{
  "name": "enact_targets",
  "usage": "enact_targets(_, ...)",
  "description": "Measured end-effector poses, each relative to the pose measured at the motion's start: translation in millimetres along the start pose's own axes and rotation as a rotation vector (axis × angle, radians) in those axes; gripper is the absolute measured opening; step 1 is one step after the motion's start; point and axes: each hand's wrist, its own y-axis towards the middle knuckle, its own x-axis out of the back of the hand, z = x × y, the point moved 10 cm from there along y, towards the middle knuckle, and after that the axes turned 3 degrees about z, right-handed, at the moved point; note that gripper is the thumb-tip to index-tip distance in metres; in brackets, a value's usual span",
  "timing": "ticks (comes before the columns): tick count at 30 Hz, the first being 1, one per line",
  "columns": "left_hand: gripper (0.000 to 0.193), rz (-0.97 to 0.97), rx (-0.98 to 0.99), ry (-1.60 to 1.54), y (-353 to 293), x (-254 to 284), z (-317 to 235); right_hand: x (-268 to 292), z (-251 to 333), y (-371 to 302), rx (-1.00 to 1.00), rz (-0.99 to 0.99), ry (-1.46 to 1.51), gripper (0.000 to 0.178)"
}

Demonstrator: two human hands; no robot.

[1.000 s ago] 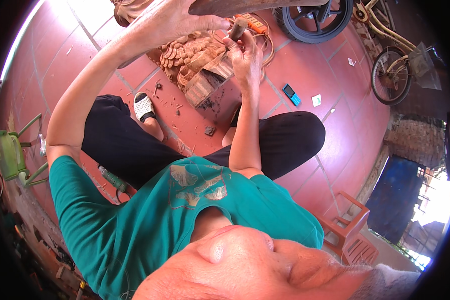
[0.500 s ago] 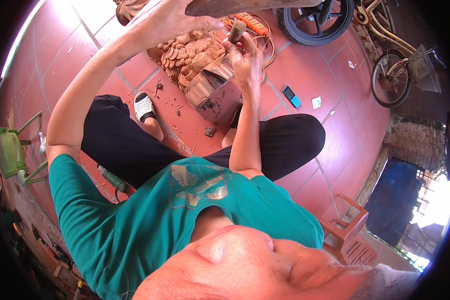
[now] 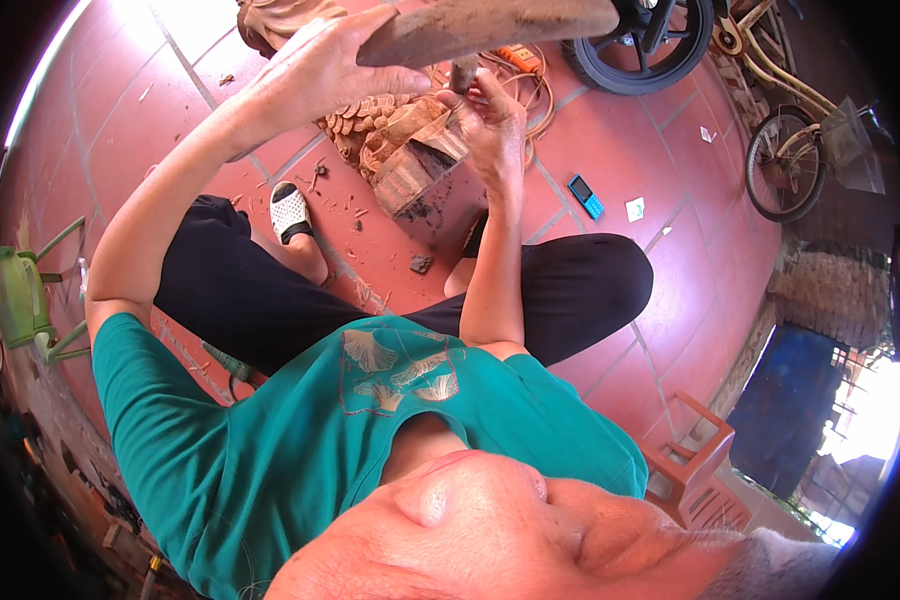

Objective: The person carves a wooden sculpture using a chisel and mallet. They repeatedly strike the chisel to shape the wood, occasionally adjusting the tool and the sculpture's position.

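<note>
My left hand (image 3: 345,70) is closed round the near end of a long, thick wooden club (image 3: 500,28). The club reaches rightward past my other hand. A short round wooden handle (image 3: 463,74) is gripped in my right hand (image 3: 495,125). The club overlaps the top of this handle; whether they touch I cannot tell. Whatever is at the handle's lower end is hidden by my fingers. Below the hands a carved wooden piece (image 3: 402,182), with rounded scale-like shapes and a blocky near end, lies on the floor between my legs.
Wood chips and dark crumbs litter the red tiled floor (image 3: 690,250). An orange power strip (image 3: 518,58) with a coiled cord lies beyond the carving. To the right are a blue phone (image 3: 585,197), a motorbike wheel (image 3: 642,50) and a brown plastic chair (image 3: 695,460). A green chair (image 3: 20,300) stands left.
The club has come down in the view and now covers the top of the wooden handle, which showed fully before. My left forearm has shifted slightly; my right hand stays nearly in place.
</note>
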Motion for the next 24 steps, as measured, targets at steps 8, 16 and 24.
enact_targets(8,0.077,-0.143,-0.014,-0.179,-8.6,23.3,-10.4,2.3,10.8,-1.5,-0.015,-0.014,-0.012,0.028)
enact_targets(16,0.086,0.066,0.112,0.079,-11.7,-1.8,5.9,-4.3,2.6,-0.2,0.009,0.01,0.027,0.029)
enact_targets(24,0.096,0.051,0.195,0.03,-17.1,7.1,3.5,-2.8,4.4,-2.9,-0.025,0.027,0.015,0.026)
